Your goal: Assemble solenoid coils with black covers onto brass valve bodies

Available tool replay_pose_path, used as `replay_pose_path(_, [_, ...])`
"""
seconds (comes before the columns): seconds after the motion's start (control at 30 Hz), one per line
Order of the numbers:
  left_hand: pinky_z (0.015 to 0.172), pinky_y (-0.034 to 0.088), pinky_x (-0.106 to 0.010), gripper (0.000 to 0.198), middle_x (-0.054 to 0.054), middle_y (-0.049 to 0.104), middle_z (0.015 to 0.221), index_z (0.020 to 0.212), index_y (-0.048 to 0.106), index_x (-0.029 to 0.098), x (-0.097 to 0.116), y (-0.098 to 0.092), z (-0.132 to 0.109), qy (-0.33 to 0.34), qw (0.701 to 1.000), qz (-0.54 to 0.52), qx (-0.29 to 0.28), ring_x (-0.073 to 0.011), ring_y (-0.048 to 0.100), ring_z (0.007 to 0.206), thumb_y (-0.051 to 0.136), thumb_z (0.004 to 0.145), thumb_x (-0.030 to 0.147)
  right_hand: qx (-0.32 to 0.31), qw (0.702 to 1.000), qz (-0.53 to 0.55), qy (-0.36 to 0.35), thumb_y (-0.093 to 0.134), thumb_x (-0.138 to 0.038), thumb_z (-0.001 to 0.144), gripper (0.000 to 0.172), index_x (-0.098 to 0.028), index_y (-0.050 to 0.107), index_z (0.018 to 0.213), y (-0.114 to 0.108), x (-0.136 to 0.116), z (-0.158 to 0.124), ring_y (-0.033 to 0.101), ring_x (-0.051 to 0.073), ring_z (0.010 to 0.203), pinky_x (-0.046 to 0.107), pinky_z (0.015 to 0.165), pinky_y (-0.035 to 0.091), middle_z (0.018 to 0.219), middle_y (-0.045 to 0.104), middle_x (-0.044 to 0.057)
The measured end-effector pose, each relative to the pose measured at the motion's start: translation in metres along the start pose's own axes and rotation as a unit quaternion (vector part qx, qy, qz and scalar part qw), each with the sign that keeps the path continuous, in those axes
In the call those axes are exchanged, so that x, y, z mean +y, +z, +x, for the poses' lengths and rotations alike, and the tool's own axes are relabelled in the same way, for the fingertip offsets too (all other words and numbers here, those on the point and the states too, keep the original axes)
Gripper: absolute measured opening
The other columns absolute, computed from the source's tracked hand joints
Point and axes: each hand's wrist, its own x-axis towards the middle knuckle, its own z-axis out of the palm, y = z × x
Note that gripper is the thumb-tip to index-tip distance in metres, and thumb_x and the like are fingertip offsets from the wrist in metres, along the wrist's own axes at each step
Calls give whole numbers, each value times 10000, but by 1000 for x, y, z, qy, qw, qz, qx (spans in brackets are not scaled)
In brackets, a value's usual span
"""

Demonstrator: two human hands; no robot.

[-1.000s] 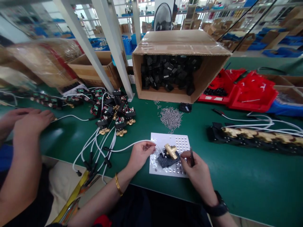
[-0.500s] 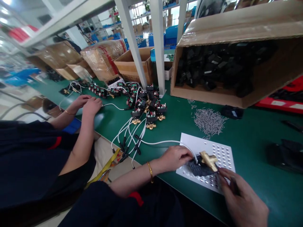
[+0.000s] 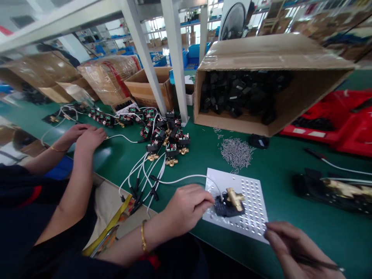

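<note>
A black housing point(image 3: 223, 206) with a brass valve body point(image 3: 235, 198) and a white cable point(image 3: 188, 177) lies on a white sheet point(image 3: 213, 178) with rows of round silvery dots. My left hand point(image 3: 186, 207) is closed, its thumb and fingertips pinched together at the housing's left edge. What they pinch, if anything, is too small to make out. At the sheet's lower right corner, my right hand point(image 3: 293, 246) has thumb and index finger together. A thin dark tool point(image 3: 316, 262) with a shiny end lies in that hand, partly hidden by the fingers.
Small metal pins point(image 3: 236, 154) lie heaped behind the sheet. Behind them stands a cardboard box point(image 3: 270, 58) of black housings. Red bins point(image 3: 319, 133) and more brass-fitted housings point(image 3: 343, 190) are at right. Valve assemblies point(image 3: 171, 149) cluster at left, near a co-worker's hands point(image 3: 90, 137).
The view has swung right. My left hand has drawn back to the housing's left edge. My right hand has moved off the brass end to the sheet's corner.
</note>
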Motion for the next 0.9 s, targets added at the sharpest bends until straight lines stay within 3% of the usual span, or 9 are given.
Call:
replay_pose_path(0.07, [695,480,-248,122,-38,686,760,840,627,179,22,-16,14,61,996,-4,61,-138,624,716,508,861,169,-126,982,130,46,683,-395,680,220,-213,647,798,13,-29,4,601,180,538,253,462,477,676,655,39])
replay_pose_path(0.13, [724,482,-257,123,-35,688,789,850,623,182,39,-19,37,120,985,-8,126,-136,622,748,502,863,165,-219,945,225,93,785,-345,551,481,-207,615,978,39,-57,8,542,137,485,234,415,440,763,662,25])
replay_pose_path(0.17, [746,480,-266,130,-36,687,807,856,622,181,45,-15,50,144,979,-11,144,-138,619,771,493,867,166,-237,928,270,103,824,-326,476,581,-197,599,996,54,-68,9,532,132,493,232,423,440,755,653,17])
replay_pose_path(0.3, [780,477,-274,140,-39,679,811,847,621,165,55,9,86,167,973,-55,150,-142,614,793,484,873,179,-162,877,426,150,837,-346,460,509,-176,574,861,95,-86,7,597,197,677,294,581,503,759,640,31])
replay_pose_path(0.37, [769,479,-269,131,-37,675,807,839,620,168,52,18,91,135,976,-77,149,-142,615,783,495,869,191,-122,854,480,158,835,-341,480,517,-189,556,888,100,-83,4,614,217,774,318,677,512,826,646,39])
replay_pose_path(0.43, [767,476,-272,137,-36,674,813,835,622,174,47,25,90,108,981,-85,139,-145,614,786,492,872,200,-121,843,500,159,840,-329,481,551,-202,542,927,99,-78,0,616,218,811,316,706,513,875,643,40])
replay_pose_path(0.6, [785,463,-288,149,-37,676,833,841,628,180,35,35,90,77,988,-75,112,-153,604,793,483,871,199,-141,842,492,172,837,-342,485,620,-205,523,1002,104,-73,-6,614,198,685,270,515,503,881,635,50])
replay_pose_path(0.77, [761,466,-283,136,-28,671,824,838,632,191,35,38,94,53,989,-95,103,-152,599,769,498,856,203,-136,799,551,198,826,-357,494,670,-201,510,1064,114,-74,-10,617,176,645,192,368,405,963,636,76])
replay_pose_path(0.9, [710,459,-249,108,-18,664,805,827,640,187,42,38,94,22,982,-168,83,-138,599,751,534,833,210,-130,796,556,201,830,-327,490,712,-195,501,1108,111,-74,-6,635,229,773,221,416,453,1021,630,101])
